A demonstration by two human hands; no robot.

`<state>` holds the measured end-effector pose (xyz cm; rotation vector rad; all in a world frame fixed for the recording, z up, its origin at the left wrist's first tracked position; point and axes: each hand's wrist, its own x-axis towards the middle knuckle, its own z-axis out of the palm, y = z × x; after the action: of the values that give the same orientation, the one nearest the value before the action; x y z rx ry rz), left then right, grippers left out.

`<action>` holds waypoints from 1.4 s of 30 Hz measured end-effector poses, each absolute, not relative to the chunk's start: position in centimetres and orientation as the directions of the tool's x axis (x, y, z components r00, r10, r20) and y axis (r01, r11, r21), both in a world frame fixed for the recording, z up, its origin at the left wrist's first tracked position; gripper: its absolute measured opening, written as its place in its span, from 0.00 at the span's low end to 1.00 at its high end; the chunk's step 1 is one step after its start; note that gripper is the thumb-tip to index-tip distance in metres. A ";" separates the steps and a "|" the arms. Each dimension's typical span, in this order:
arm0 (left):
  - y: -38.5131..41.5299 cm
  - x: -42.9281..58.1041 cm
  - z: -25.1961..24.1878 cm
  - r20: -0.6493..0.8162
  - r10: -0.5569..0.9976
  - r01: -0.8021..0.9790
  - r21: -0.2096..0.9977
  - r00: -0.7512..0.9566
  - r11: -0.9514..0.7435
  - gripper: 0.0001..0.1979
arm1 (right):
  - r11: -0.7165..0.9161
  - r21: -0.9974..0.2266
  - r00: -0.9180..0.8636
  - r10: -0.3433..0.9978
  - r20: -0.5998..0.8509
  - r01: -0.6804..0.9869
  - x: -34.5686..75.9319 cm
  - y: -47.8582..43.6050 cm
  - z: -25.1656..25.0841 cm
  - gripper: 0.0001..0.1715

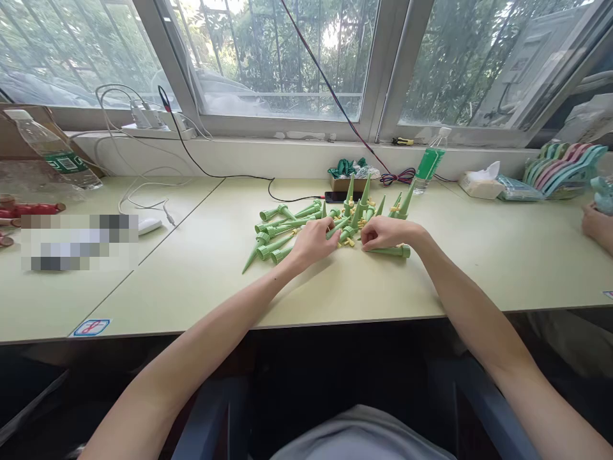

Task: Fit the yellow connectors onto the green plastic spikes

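Observation:
A heap of green plastic watering spikes [275,230] with ribbed caps and small yellow valve pieces [348,242] covers the middle of the table. My left hand [313,241] is in the heap, its fingers curled closed around a green spike [338,227]. To its right, my right hand [387,232] is closed with fingertips pinched together and pointing down; whatever they hold is hidden. Just below that hand a single spike [395,252] lies on its side, cap to the right. Behind both hands, several spikes [364,191] stand upright on their caps.
Behind the heap are a phone [338,197] on a cable and a small box [352,182] of green wrappers. A bottle [430,163] and tissue pack [480,181] stand right of it. Another person's hand [597,227] is at the far right. Cables [143,191] lie at left.

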<state>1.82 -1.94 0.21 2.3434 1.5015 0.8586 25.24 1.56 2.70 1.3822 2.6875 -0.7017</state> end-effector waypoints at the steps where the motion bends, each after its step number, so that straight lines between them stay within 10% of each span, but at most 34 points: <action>1: -1.9 1.8 0.2 0.346 0.886 0.756 0.477 0.308 -0.449 0.11 | 0.498 -0.369 -0.599 0.763 -0.242 0.784 25.2 1.5 2.8 0.11; 11: -1.9 1.7 0.2 0.332 0.890 0.760 0.475 0.312 -0.443 0.11 | 0.504 -0.344 -0.583 0.792 -0.182 0.792 25.0 1.4 2.7 0.09; 29: -1.3 1.7 0.0 0.392 0.897 0.671 0.610 0.206 -0.421 0.10 | 0.580 -0.543 -0.325 0.805 0.496 0.607 23.5 0.9 2.6 0.12; 42: -1.4 1.7 0.2 0.495 0.857 0.631 0.622 0.143 -0.464 0.09 | 0.658 -0.502 -0.305 0.728 0.614 0.561 23.2 0.9 2.2 0.12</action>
<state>1.70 -1.37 0.17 2.1569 1.4502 1.2247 23.20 0.91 2.22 1.7962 3.5857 -0.4338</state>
